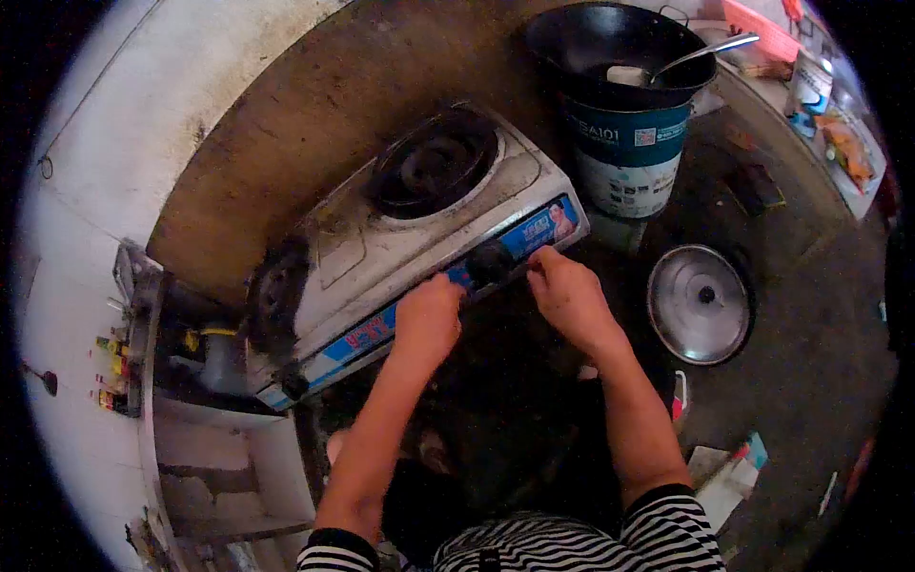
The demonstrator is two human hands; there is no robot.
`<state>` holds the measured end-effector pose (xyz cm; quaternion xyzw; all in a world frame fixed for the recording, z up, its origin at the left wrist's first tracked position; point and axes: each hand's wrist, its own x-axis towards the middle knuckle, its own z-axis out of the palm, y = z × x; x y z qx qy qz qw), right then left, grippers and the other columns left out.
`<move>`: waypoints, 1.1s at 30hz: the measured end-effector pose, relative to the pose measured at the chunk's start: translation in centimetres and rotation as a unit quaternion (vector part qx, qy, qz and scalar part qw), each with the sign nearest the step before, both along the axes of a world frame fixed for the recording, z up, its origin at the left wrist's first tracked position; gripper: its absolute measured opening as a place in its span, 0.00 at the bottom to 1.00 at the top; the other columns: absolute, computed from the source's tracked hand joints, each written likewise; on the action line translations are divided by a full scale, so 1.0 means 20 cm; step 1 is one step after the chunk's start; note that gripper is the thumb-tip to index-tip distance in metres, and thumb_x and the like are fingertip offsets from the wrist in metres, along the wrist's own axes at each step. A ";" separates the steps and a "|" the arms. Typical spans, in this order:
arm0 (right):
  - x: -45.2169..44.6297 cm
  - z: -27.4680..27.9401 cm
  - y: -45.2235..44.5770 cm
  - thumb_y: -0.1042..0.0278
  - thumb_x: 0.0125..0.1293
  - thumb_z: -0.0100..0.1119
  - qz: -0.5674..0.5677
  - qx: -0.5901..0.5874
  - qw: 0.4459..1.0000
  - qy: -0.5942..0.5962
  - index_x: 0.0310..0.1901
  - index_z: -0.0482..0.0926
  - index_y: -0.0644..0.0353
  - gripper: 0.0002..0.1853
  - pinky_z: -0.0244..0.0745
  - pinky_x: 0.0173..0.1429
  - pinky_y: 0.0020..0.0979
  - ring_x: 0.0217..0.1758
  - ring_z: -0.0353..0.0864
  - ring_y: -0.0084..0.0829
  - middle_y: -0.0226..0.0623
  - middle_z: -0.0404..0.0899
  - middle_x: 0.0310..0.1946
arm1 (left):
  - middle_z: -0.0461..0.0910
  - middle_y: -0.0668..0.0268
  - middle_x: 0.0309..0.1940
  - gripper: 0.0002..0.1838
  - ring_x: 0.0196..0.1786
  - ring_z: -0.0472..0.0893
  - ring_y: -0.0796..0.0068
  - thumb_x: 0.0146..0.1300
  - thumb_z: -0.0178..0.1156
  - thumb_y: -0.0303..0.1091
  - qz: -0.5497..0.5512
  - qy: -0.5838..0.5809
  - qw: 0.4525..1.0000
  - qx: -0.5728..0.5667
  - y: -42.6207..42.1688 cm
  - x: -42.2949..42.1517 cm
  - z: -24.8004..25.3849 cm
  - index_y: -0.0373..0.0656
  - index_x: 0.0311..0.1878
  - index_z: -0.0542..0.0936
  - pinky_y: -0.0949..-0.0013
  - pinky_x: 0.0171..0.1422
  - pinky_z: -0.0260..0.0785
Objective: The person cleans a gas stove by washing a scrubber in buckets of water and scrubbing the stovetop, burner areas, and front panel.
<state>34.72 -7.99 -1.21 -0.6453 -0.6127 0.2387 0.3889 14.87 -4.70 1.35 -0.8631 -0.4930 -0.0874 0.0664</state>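
Observation:
A grimy two-burner gas stove point(353, 234) sits at an angle in front of me, with a blue sticker strip along its front panel. My left hand point(429, 319) is closed at that panel, left of a black knob point(491, 262). On the knob's other side, my right hand point(567, 296) has its fingers pinched together by the panel's lower edge. What lies between the fingers of either hand is too small or hidden to tell. One dark burner point(434, 172) faces up on the stove top; a second knob point(294, 384) is at the left end.
A black wok point(572, 48) with a metal-handled utensil point(705, 57) rests on a teal-and-white bucket point(629, 153) behind right. A round metal lid point(701, 305) lies on the dark floor at right. An open cabinet point(210, 458) stands at left.

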 end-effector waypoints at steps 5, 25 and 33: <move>-0.01 0.00 -0.02 0.70 0.61 0.55 0.012 0.006 1.000 0.012 0.42 0.74 0.62 0.09 0.73 0.46 0.42 0.43 0.78 0.51 0.50 0.80 0.36 | 0.76 0.61 0.32 0.12 0.40 0.78 0.56 0.49 0.56 0.21 0.015 -0.119 0.991 0.059 0.00 -0.04 0.03 0.46 0.36 0.81 0.56 0.42 0.71; 0.00 -0.06 0.00 0.68 0.62 0.54 -0.001 0.014 1.000 0.004 0.42 0.74 0.61 0.09 0.74 0.45 0.45 0.41 0.78 0.53 0.51 0.79 0.36 | 0.75 0.57 0.36 0.14 0.41 0.77 0.53 0.51 0.52 0.20 0.071 -0.079 0.994 -0.027 -0.03 0.00 -0.08 0.44 0.40 0.80 0.55 0.43 0.70; -0.18 0.03 -0.11 0.59 0.57 0.64 0.196 0.109 0.969 0.103 0.53 0.73 0.61 0.24 0.76 0.44 0.39 0.42 0.79 0.50 0.48 0.78 0.43 | 0.75 0.63 0.47 0.16 0.47 0.76 0.68 0.65 0.53 0.32 0.108 -0.636 0.715 -0.269 -0.25 0.03 -0.06 0.43 0.55 0.74 0.70 0.53 0.66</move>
